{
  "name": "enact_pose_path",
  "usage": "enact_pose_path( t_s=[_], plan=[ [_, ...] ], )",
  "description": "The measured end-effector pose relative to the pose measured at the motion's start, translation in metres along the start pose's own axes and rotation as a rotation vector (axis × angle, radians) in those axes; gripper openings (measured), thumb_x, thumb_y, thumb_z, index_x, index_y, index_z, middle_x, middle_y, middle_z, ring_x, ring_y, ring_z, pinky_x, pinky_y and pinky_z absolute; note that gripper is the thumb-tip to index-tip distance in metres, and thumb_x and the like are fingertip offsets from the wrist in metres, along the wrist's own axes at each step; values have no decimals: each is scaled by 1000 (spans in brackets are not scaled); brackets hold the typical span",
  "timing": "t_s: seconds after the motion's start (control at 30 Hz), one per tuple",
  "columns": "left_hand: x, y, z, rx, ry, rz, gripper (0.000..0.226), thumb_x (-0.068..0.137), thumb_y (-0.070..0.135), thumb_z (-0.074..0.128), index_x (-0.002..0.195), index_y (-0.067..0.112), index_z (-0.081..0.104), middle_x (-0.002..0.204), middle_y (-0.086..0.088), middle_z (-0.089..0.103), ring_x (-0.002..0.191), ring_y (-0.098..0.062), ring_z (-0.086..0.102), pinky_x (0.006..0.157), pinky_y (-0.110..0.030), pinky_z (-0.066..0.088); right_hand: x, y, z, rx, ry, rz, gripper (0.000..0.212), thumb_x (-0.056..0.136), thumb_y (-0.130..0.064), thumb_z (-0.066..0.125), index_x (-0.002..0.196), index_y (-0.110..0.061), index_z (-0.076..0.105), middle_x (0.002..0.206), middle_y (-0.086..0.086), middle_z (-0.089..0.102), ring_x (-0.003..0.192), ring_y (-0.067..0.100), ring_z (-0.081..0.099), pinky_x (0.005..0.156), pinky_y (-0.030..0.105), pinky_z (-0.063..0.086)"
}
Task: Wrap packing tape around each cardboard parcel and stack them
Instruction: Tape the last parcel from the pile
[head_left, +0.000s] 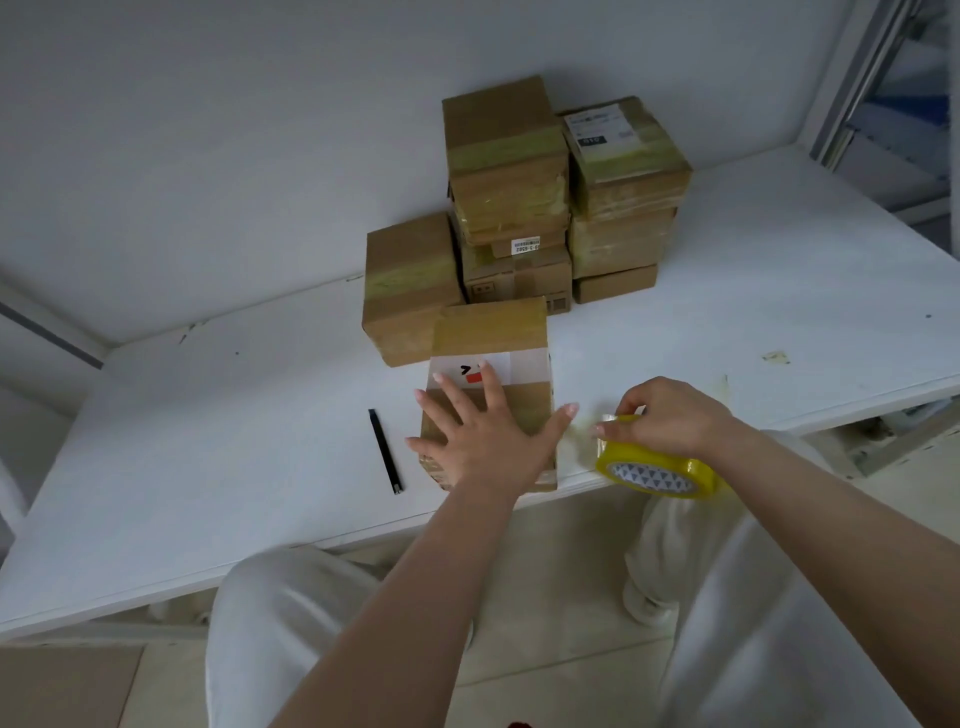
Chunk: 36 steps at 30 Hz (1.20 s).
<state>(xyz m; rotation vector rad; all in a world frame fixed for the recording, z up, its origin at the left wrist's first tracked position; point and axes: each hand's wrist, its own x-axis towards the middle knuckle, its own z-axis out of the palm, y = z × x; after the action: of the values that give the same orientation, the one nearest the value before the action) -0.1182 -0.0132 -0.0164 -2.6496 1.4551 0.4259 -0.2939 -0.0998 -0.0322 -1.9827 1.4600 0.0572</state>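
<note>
— Black pen (385, 451) lying leftmost on white table (208, 441)?
— Yes. Then left hand (480, 434), fingers spread flat on cardboard parcel (491, 364) (near front edge). Right hand (670, 415) pinching yellow tape roll (652, 470). Stacked parcels (550, 192) behind.

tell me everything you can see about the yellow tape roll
The yellow packing tape roll looks like glossy, see-through yellowish plastic wound on a core printed with dark triangles. It sits tilted at the near edge of the white table, right of the brown cardboard parcel. The right hand grips it from above, fingers pinching its loose end.
</note>
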Motion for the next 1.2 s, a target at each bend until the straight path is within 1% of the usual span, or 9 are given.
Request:
enact_pose_path(
  t_s=[0.3, 0.47, 0.63, 0.7, 0.77, 0.9, 1.0, 1.1, 1.2],
  plan=[
    [7, 1, 5, 36, -26, 7, 105, 74, 90, 21, 151, 31, -20, 158, -16, -26, 142, -45, -24, 105, -74, 10, -13, 25, -7, 331, -176, -28, 60, 63, -72, 65, 59, -12, 55, 55, -4, 47, 57, 13, 47, 56, 25, 36],
    [9, -20, -7, -100, -3, 23, 102, 74, 86, 37, 152, 38, -8, 162, -6, -15, 147, -37, -14, 108, -70, 13, -19, 17, -23, 490, -143, -83, 68, 61, -78, 66, 63, -12, 56, 57, 0, 54, 58, 14, 54, 61, 23, 41],
    [18, -55, -11, -1090, -82, -9, 100, 65, 72, 68, 150, 43, 24, 159, 6, 21, 145, -24, 24, 108, -47, 39, -27, -27, -53, 595, -165, -266, 45, 66, -58, 68, 60, -16, 54, 57, -3, 50, 60, 12, 50, 68, 25, 38],
    [17, -64, -3, -1445, -150, -59, 76, 79, 51, 71, 146, 36, 37, 146, 3, 48, 127, -21, 52, 85, -32, 55, -28, -51, -63, 602, -121, -326, 42, 64, -56, 68, 67, -14, 63, 62, -3, 60, 61, 10, 58, 68, 25, 45],
    [15, -72, 1, -1549, -171, -66, 51, 91, 44, 60, 139, 35, 47, 131, 0, 62, 111, -22, 64, 83, -39, 57, -27, -72, -65, 590, -98, -374, 55, 58, -59, 69, 79, -8, 71, 75, 8, 70, 70, 13, 65, 74, 33, 52],
    [14, -96, 2, -1565, -239, -70, 37, 98, 48, 43, 129, 34, 56, 119, 0, 70, 95, -14, 71, 73, -35, 58, -23, -111, -55, 553, -136, -426, 77, 57, -67, 67, 94, 1, 72, 92, 18, 73, 80, 28, 70, 81, 38, 54],
    [11, -120, -3, -1398, -103, 0, 52, 90, 59, 53, 138, 40, 47, 137, 3, 58, 107, -10, 60, 85, -34, 47, -16, -140, -44, 512, -111, -447, 105, 52, -83, 64, 97, 12, 63, 87, 30, 66, 70, 26, 63, 75, 36, 51],
    [5, -131, -19, -1200, 70, 335, 76, 90, 24, 67, 152, 25, 23, 140, 23, 40, 116, 17, 47, 78, -8, 47, -12, -159, -37, 443, -96, -460, 115, 45, -89, 62, 100, 13, 61, 88, 32, 63, 67, 30, 60, 73, 39, 51],
    [21, -125, -24, -977, -14, 559, 125, 61, 37, 91, 155, 28, 10, 151, 9, 35, 138, -14, 40, 107, -44, 43, -9, -166, -37, 407, -91, -446, 115, 41, -92, 61, 90, 13, 60, 71, 17, 57, 63, 26, 56, 68, 35, 46]
  ],
)
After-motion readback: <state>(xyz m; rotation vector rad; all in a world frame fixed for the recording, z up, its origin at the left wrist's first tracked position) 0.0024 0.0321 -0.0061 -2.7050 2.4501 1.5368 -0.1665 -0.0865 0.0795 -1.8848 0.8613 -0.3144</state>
